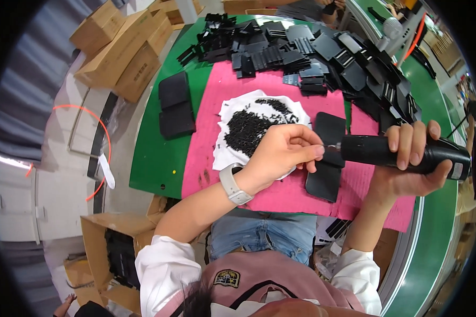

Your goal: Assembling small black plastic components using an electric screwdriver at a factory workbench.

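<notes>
My right hand (415, 158) is wrapped round a black electric screwdriver (370, 149), held level with its bit pointing left. At the bit's tip, my left hand (285, 150) closes thumb and fingers in a pinch; whatever is between them is too small to make out. Under the tip lies a black hinged plate (325, 182), partly covered by the screwdriver. Just left of it, a heap of small black screws (243, 129) rests on a white cloth (223, 153). The cloth is spread on a pink foam sheet (201, 158).
A large pile of black plates and brackets (264, 50) covers the far side of the green table (148, 164). Another black hinged plate (175, 105) lies at the left. Cardboard boxes (119, 50) stand beyond the left edge, and an open carton (98, 248) sits near my left elbow.
</notes>
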Action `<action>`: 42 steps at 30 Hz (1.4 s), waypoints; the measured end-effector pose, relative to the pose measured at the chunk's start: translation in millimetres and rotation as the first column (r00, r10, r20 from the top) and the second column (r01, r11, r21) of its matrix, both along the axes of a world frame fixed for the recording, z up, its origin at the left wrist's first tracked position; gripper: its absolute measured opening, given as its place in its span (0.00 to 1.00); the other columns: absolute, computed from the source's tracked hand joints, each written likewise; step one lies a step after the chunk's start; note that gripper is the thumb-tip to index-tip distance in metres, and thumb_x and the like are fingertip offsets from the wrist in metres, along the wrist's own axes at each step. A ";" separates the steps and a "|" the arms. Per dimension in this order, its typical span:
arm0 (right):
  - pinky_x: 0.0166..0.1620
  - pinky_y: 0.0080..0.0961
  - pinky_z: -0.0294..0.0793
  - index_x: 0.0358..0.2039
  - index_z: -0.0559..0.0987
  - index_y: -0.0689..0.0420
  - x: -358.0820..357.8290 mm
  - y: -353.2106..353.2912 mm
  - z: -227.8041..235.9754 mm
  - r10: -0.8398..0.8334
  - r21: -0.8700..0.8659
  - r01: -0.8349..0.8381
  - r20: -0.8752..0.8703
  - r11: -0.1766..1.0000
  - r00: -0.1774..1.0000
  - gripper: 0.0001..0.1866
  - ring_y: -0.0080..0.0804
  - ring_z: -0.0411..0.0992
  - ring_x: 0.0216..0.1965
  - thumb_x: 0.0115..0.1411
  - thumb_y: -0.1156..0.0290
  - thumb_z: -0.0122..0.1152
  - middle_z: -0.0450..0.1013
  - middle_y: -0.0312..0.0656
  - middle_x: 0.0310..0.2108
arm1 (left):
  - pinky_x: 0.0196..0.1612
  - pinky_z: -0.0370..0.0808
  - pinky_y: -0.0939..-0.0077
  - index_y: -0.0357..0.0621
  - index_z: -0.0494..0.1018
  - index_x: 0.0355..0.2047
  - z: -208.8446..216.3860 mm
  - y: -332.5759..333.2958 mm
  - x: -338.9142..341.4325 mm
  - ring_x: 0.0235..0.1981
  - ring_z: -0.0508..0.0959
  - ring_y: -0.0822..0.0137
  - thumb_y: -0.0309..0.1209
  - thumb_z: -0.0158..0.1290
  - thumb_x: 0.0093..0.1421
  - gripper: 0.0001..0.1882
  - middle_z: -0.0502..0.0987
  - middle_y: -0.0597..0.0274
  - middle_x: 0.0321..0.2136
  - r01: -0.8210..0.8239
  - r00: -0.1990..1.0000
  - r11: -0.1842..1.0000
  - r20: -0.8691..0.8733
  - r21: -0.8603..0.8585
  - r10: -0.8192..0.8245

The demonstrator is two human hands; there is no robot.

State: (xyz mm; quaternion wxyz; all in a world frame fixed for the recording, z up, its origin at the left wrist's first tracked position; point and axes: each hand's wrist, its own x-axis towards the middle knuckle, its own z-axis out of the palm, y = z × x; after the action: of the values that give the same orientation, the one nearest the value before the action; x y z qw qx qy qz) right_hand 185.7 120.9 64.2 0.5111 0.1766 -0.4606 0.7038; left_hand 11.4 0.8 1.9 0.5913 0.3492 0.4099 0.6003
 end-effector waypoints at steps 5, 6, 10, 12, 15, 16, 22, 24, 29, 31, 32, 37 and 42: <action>0.32 0.24 0.62 0.44 0.67 0.58 -6.4 -0.1 -1.3 0.039 -0.024 -0.039 0.020 0.999 0.999 0.26 0.22 0.60 0.17 0.57 0.49 0.56 0.62 0.31 0.19 | 0.25 0.69 0.87 0.34 0.73 0.35 1.3 -2.4 -4.3 0.22 0.77 0.75 0.27 0.54 0.59 0.08 0.78 0.60 0.27 -0.007 1.000 1.000 -0.026 -0.003 0.007; 0.32 0.24 0.62 0.44 0.67 0.58 -6.9 -1.0 -1.2 0.038 -0.029 -0.037 0.022 0.999 0.999 0.26 0.21 0.60 0.17 0.57 0.49 0.56 0.62 0.31 0.19 | 0.24 0.68 0.88 0.35 0.74 0.34 0.6 -2.4 -3.8 0.21 0.77 0.75 0.28 0.54 0.60 0.08 0.78 0.59 0.26 -0.003 0.999 1.000 -0.035 0.005 0.004; 0.32 0.25 0.61 0.44 0.67 0.59 -2.0 -0.4 0.1 0.047 -0.033 -0.045 0.040 0.998 0.998 0.26 0.22 0.60 0.18 0.57 0.49 0.56 0.62 0.32 0.20 | 0.23 0.67 0.88 0.35 0.74 0.33 -0.6 1.1 0.5 0.20 0.77 0.75 0.29 0.53 0.61 0.08 0.79 0.58 0.26 0.035 0.997 0.999 -0.067 0.013 -0.034; 0.33 0.26 0.60 0.44 0.68 0.59 1.0 1.2 1.4 0.073 -0.044 -0.072 0.034 0.996 0.997 0.26 0.22 0.60 0.18 0.57 0.50 0.56 0.62 0.32 0.20 | 0.23 0.69 0.87 0.34 0.73 0.34 -1.4 3.2 3.2 0.20 0.78 0.74 0.28 0.53 0.61 0.08 0.79 0.57 0.26 0.060 0.996 0.998 -0.064 0.020 -0.058; 0.33 0.27 0.60 0.45 0.69 0.60 -3.3 13.7 3.5 0.228 -0.066 -0.227 0.000 0.972 0.974 0.26 0.23 0.60 0.18 0.59 0.49 0.52 0.61 0.32 0.20 | 0.30 0.73 0.85 0.34 0.70 0.42 -8.9 4.7 1.7 0.30 0.77 0.74 0.25 0.56 0.56 0.14 0.77 0.56 0.33 0.066 0.978 0.977 -0.209 0.201 -0.023; 0.32 0.26 0.61 0.45 0.69 0.60 4.2 15.9 10.0 0.195 -0.069 -0.191 0.057 0.979 0.979 0.27 0.23 0.60 0.17 0.59 0.48 0.51 0.61 0.32 0.19 | 0.34 0.72 0.86 0.35 0.68 0.47 0.9 6.0 5.6 0.32 0.73 0.77 0.27 0.60 0.51 0.23 0.74 0.59 0.37 0.100 0.977 0.977 -0.206 0.191 -0.059; 0.19 0.22 0.59 0.44 0.67 0.61 14.7 19.6 9.3 -0.083 0.146 0.046 0.252 0.988 0.964 0.24 0.22 0.57 0.12 0.60 0.51 0.48 0.62 0.36 0.15 | 0.27 0.71 0.71 0.38 0.68 0.45 -5.3 -0.4 17.7 0.24 0.73 0.59 0.38 0.61 0.50 0.25 0.71 0.57 0.27 0.007 0.404 0.910 -0.834 0.414 0.376; 0.24 0.21 0.60 0.44 0.65 0.59 17.4 15.1 10.4 -0.172 0.154 0.123 0.363 0.980 0.916 0.27 0.20 0.58 0.12 0.58 0.47 0.52 0.62 0.32 0.17 | 0.27 0.70 0.72 0.38 0.69 0.46 -7.2 1.4 24.3 0.24 0.72 0.62 0.36 0.62 0.50 0.25 0.71 0.58 0.26 0.012 0.348 0.907 -0.852 0.422 0.392; 0.22 0.22 0.60 0.44 0.66 0.60 10.1 14.1 5.5 -0.328 0.264 0.231 0.420 0.936 0.846 0.26 0.21 0.57 0.12 0.58 0.48 0.51 0.61 0.34 0.15 | 0.29 0.72 0.69 0.35 0.66 0.50 -11.5 -0.2 25.4 0.29 0.75 0.58 0.34 0.59 0.52 0.27 0.72 0.55 0.29 0.040 0.229 0.939 -0.917 0.343 0.325; 0.22 0.22 0.61 0.43 0.66 0.60 7.2 13.3 5.4 -0.341 0.272 0.236 0.453 0.933 0.824 0.25 0.21 0.57 0.12 0.58 0.49 0.51 0.61 0.34 0.15 | 0.31 0.72 0.67 0.34 0.66 0.50 -13.1 0.9 25.9 0.30 0.75 0.56 0.33 0.59 0.52 0.27 0.72 0.54 0.29 0.045 0.232 0.933 -0.912 0.358 0.339; 0.21 0.21 0.60 0.41 0.65 0.60 5.9 12.3 6.5 -0.340 0.264 0.242 0.445 0.934 0.828 0.23 0.21 0.57 0.12 0.57 0.52 0.52 0.61 0.35 0.15 | 0.32 0.72 0.66 0.34 0.65 0.50 -13.2 1.6 26.8 0.31 0.75 0.55 0.33 0.58 0.52 0.27 0.72 0.52 0.30 0.048 0.236 0.925 -0.904 0.376 0.355; 0.14 0.18 0.57 0.35 0.66 0.61 -3.0 8.1 11.6 -0.400 0.277 0.293 0.530 0.915 0.748 0.17 0.21 0.57 0.10 0.55 0.60 0.54 0.60 0.34 0.13 | 0.34 0.72 0.62 0.33 0.66 0.50 -6.7 1.6 29.5 0.31 0.75 0.49 0.30 0.58 0.52 0.26 0.74 0.46 0.32 0.037 0.313 0.938 -0.895 0.346 0.318; 0.15 0.18 0.58 0.25 0.72 0.64 -3.0 3.8 16.3 -0.298 0.113 0.283 0.529 0.953 0.795 0.10 0.22 0.62 0.10 0.49 0.73 0.63 0.65 0.37 0.12 | 0.31 0.71 0.68 0.31 0.67 0.51 -9.8 1.8 35.0 0.25 0.72 0.58 0.27 0.59 0.52 0.26 0.73 0.50 0.29 -0.001 0.325 0.961 -0.909 0.277 0.262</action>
State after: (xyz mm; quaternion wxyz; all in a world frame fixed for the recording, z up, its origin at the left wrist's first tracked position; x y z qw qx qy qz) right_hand 182.6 124.8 80.5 0.4599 -0.0943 -0.6171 0.6315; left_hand 46.3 2.5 -7.9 0.1521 0.6605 0.6307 0.3778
